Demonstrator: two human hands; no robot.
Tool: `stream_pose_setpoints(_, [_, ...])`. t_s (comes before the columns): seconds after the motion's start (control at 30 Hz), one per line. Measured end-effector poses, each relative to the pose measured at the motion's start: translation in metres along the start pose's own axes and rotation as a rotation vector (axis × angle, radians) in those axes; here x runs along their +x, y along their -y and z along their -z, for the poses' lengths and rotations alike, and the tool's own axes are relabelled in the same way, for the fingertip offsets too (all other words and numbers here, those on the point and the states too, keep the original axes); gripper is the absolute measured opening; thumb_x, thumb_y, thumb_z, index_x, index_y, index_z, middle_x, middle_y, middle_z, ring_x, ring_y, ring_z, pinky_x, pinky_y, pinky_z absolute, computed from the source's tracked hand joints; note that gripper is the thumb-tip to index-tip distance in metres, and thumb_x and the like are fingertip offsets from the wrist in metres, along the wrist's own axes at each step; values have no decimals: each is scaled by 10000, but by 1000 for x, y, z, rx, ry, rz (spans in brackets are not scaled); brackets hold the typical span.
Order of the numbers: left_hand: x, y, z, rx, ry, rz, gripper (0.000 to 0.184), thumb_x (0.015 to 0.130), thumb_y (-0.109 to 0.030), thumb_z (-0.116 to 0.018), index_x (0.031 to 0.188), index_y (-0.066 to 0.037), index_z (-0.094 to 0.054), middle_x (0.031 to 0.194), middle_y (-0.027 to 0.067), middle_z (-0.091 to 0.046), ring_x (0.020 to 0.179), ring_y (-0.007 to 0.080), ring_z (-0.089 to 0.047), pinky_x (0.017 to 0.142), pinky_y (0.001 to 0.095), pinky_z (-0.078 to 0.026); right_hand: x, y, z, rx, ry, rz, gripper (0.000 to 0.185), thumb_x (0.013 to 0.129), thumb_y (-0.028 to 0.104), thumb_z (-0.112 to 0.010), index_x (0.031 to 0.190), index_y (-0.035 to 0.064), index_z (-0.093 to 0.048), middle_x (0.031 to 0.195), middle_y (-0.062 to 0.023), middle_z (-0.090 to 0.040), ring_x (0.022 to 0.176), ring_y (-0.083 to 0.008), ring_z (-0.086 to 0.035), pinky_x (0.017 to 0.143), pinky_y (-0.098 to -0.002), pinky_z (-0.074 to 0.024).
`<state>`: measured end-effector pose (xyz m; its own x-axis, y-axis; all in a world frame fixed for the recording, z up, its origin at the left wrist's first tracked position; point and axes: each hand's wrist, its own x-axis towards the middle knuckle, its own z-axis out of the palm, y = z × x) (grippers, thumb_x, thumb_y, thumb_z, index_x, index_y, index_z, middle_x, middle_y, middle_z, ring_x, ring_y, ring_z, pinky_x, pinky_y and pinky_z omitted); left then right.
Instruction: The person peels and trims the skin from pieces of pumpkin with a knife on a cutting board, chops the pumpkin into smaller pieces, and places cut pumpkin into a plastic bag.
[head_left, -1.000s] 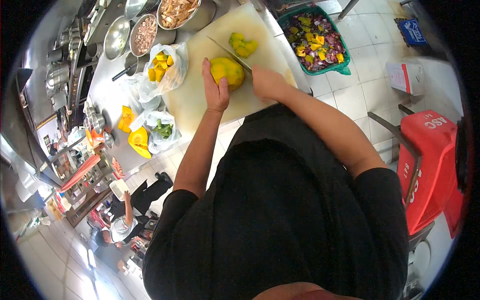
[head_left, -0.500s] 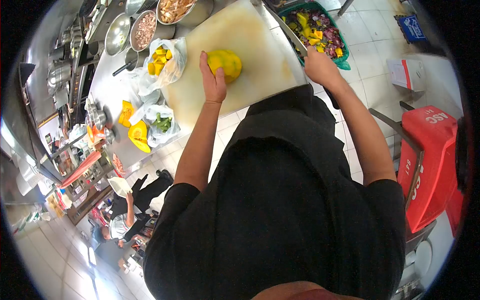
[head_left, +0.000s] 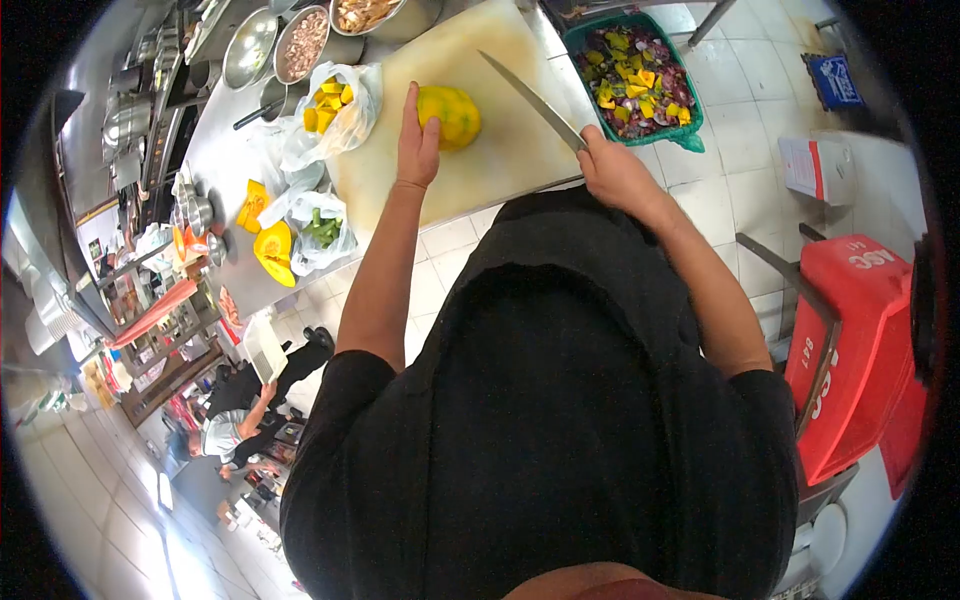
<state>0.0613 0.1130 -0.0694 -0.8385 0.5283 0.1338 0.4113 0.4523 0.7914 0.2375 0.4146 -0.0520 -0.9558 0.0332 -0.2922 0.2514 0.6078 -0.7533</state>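
A peeled piece of pumpkin [head_left: 453,118], yellow with greenish patches, sits on the large white cutting board [head_left: 487,182]. My left hand [head_left: 415,145] holds it from the left, fingers along its side and thumb against the near face. In my right hand [head_left: 617,172] is the handle of a long kitchen knife [head_left: 530,98]. The blade slants up and left over the right part of the board, apart from the pumpkin. Beyond it, a green-lined crate [head_left: 690,128] holds purple scraps and yellow pumpkin trimmings.
Left of the board are a plastic bag of pumpkin chunks [head_left: 328,105], a bag of green vegetables [head_left: 322,230] and cut pumpkin wedges [head_left: 272,253]. Metal bowls [head_left: 302,45] of food stand at the back. A red bin [head_left: 850,350] is at right; a co-worker [head_left: 235,430] carries a white tray.
My right hand has brought the knife from above the crate back left over the board. More yellow trimmings show spread in the crate. My left hand stays on the pumpkin.
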Motion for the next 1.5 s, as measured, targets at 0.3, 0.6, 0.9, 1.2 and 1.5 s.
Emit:
stream_pose_setpoints(0.3, [1,5,14,-2,40,25,693,1029,-296,-531,1604,-20,-260,1618,212,-368,1492,329,-373,1215,355,-280,10,9,8,40,-25,104,222,1026,229,-517,1123,41,-448,845,-356,-647,839,-566,-628,755,-642,-473])
stream_pose_setpoints(0.6, [3,20,12,-22,-101,29,656,1014,-261,-564,1587,-52,-322,1578,198,-431,1449,347,-420,1206,392,-304,45,95,10,-245,-8,178,245,1019,224,-498,1134,14,-446,827,-353,-661,821,-559,-648,762,-644,-497])
stream_pose_setpoints(0.9, [-3,-15,65,167,-601,-184,471,973,-172,-632,1410,-22,-544,1402,224,-568,1322,396,-524,1132,424,-404,74,142,-11,-445,86,298,230,998,197,-495,1121,4,-469,853,-328,-672,829,-545,-654,768,-635,-496])
stream_pose_setpoints(1.2, [71,-48,86,260,-383,-315,376,956,-162,-614,1300,-12,-598,1296,224,-588,1247,420,-533,1083,472,-428,83,145,-17,-564,192,211,223,1016,197,-492,1086,-15,-477,904,-351,-666,911,-535,-656,826,-637,-493])
stream_pose_setpoints(1.5, [127,25,23,176,-34,-176,547,1056,-491,-432,1371,-82,-611,1316,192,-630,1242,350,-575,1091,448,-442,88,169,-8,-586,297,85,194,891,52,-519,1068,-28,-514,960,-330,-679,972,-507,-668,881,-602,-511])
